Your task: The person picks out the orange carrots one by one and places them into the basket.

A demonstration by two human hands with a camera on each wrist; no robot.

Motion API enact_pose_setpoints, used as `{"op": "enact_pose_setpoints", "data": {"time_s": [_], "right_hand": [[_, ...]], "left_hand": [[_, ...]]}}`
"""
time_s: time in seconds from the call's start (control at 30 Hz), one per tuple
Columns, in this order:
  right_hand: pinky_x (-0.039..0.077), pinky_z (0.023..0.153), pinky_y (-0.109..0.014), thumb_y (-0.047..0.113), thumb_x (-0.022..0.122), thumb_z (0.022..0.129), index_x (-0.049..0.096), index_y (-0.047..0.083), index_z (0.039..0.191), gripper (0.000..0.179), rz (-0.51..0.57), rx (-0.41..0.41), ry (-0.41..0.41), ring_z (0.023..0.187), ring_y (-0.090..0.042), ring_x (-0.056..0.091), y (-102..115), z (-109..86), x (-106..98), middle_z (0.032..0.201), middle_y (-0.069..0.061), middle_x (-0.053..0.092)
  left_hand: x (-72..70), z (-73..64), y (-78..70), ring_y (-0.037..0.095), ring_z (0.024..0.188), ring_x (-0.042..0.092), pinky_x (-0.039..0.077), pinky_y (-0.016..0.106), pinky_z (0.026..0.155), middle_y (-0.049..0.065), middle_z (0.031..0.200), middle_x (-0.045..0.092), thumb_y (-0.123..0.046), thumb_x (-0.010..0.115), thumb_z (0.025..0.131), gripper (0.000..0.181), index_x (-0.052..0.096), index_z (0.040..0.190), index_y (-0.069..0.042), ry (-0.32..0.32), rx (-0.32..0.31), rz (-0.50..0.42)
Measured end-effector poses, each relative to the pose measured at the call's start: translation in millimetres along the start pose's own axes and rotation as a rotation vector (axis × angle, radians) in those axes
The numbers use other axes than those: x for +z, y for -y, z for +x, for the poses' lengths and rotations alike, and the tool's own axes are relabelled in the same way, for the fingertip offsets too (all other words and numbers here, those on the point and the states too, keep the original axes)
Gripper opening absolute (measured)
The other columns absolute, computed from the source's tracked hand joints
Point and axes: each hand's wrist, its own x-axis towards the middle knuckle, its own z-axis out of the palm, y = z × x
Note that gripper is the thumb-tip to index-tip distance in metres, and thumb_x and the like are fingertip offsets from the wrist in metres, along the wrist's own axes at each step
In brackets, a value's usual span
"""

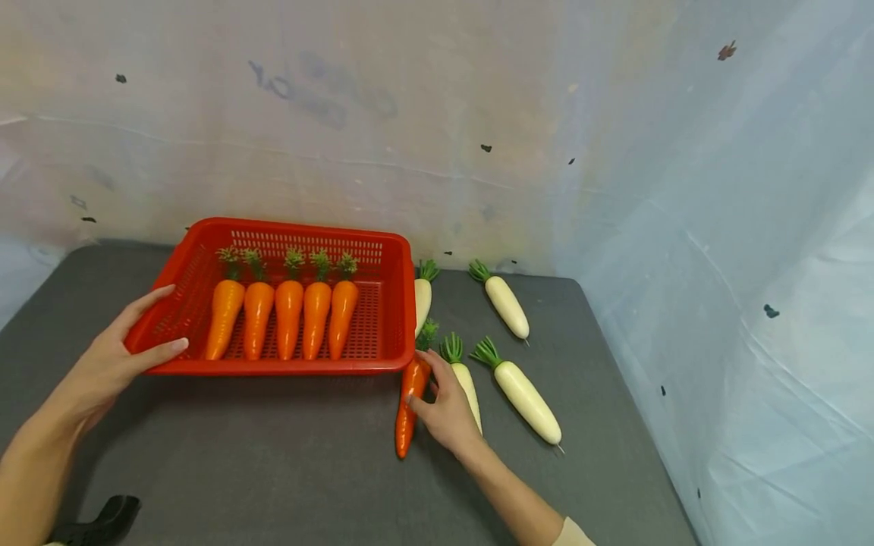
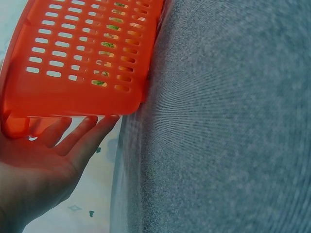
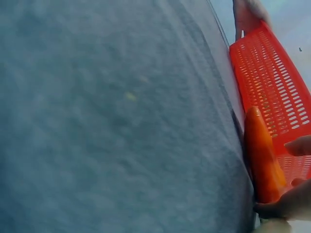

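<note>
A red perforated plastic basket (image 1: 273,367) holds several orange carrots (image 1: 289,318) with green tops, lined up side by side. My left hand (image 1: 126,345) grips the basket's left end, its thumb over the rim; in the left wrist view, fingers (image 2: 90,138) of that hand lie against the outer wall. Another carrot (image 1: 406,425) lies on the table by the basket's front right corner. My right hand (image 1: 447,406) is over this carrot, fingers spread at its upper part. In the right wrist view the thumb (image 3: 300,145) looks apart from the carrot (image 3: 262,160).
White radishes with green stems lie right of the basket: one (image 1: 507,303) at the back, one (image 1: 529,402) nearer, one (image 1: 466,383) partly behind my right hand, one (image 1: 423,299) partly behind the basket. A black curved object (image 1: 112,519) shows at lower left. Plastic sheeting (image 1: 437,114) hangs behind the grey table (image 1: 273,470).
</note>
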Motion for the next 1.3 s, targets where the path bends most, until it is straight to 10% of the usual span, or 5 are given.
{"op": "enact_pose_setpoints", "data": {"time_s": [0.53,0.73,1.3], "right_hand": [[0.047,0.075,-0.034,0.029,0.088,0.074,0.043,0.015,0.149,0.088,-0.311,0.087,0.014,0.092,-0.022,0.054,-2,8.0,6,0.124,-0.01,0.052],[0.049,0.079,-0.037,0.029,0.089,0.069,0.044,0.017,0.146,0.09,-0.39,0.144,0.02,0.098,-0.022,0.054,6,15.0,9,0.118,-0.009,0.053],[0.05,0.07,-0.036,0.013,0.085,0.074,0.042,0.023,0.139,0.079,-0.106,0.164,0.006,0.08,-0.018,0.062,3,18.6,-2,0.112,-0.007,0.06]], "left_hand": [[1.7,0.9,-1.7,0.016,0.114,0.035,0.04,0.007,0.072,0.02,0.162,0.009,-0.026,0.064,0.098,0.084,0.008,0.157,-0.044,-0.013,-0.012,0.009],[2.1,1.0,-0.6,0.014,0.112,0.036,0.04,0.007,0.072,0.019,0.162,0.01,-0.027,0.064,0.098,0.084,0.008,0.157,-0.044,-0.021,-0.016,0.009],[-0.7,1.6,4.7,0.016,0.111,0.036,0.045,0.01,0.072,0.013,0.16,0.013,-0.027,0.064,0.098,0.082,0.01,0.157,-0.045,-0.012,0.011,-0.013]]}}
